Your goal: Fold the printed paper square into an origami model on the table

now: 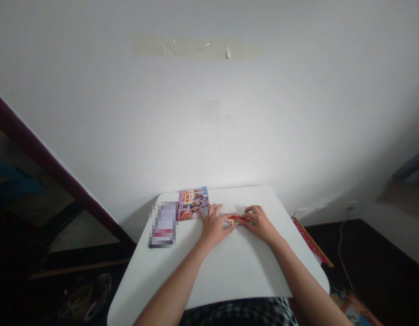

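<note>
A small piece of colourful printed paper (229, 222), folded narrow, lies low over the white table between my two hands. My left hand (214, 227) pinches its left end between thumb and forefinger, while the other fingers spread out toward a printed flyer (190, 203). At the right end, my right hand (260, 222) has its fingertips closed on the same paper, hiding part of it. The flyer is flat near the table's back edge, its lower right corner close to my left fingers. A blurred-out phone (164, 224) rests to its left.
The white table (243, 271) stands against a white wall (209, 149) with old tape marks (195, 47). A dark-red-framed mirror (60, 176) leans at left. Right of the table are a red patterned strip (311, 242), a cable (340, 249) and items on the dark floor.
</note>
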Available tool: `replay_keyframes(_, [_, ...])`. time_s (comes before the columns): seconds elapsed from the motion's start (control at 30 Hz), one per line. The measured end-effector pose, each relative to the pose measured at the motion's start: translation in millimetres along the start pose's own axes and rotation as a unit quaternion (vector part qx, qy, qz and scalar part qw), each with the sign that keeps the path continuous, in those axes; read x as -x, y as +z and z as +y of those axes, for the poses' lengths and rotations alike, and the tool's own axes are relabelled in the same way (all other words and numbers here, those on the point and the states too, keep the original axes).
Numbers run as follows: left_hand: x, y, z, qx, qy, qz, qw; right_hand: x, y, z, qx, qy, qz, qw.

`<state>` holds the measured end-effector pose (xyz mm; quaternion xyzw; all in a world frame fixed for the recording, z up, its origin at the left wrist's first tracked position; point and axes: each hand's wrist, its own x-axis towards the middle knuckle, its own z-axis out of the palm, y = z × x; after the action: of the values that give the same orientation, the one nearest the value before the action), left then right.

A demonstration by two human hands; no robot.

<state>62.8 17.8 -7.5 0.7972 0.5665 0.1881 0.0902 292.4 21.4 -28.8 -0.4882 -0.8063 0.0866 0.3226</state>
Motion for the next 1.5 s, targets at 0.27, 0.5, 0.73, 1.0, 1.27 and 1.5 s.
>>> replay_keyframes(0.27, [-0.2,5.3,-2.5,0.009,0.0,0.028,1.0,-2.3,2.3,-9.6,0.003,-0.077,-0.005,0.997])
replay_keyframes(0.5, [-3.9,7.7,-5.6,0.034,0.005,0.035,0.999,-4.8,9.4,-8.8,0.01,-0.1,0.007,0.995])
replay_keyframes(0.73, [-5.1,7.5,-6.3,0.044,0.004,0.054,0.998,-4.0,9.4,-7.7,0.004,-0.102,0.018,0.995])
replay_keyframes(1.0, [-5.7,9.0,-6.1,0.045,-0.013,0.049,0.998,-6.1,11.6,-4.9,-0.011,-0.093,0.018,0.995])
replay_keyframes(1.27, [-9.2,9.4,-7.3,0.041,-0.014,0.054,0.998,-6.8,17.8,-2.1,-0.008,-0.04,0.021,0.999])
replay_keyframes(1.5, [-10.0,6.8,-4.3,0.047,-0.017,0.059,0.997,-6.6,18.3,-1.4,-0.023,-0.026,0.032,0.999])
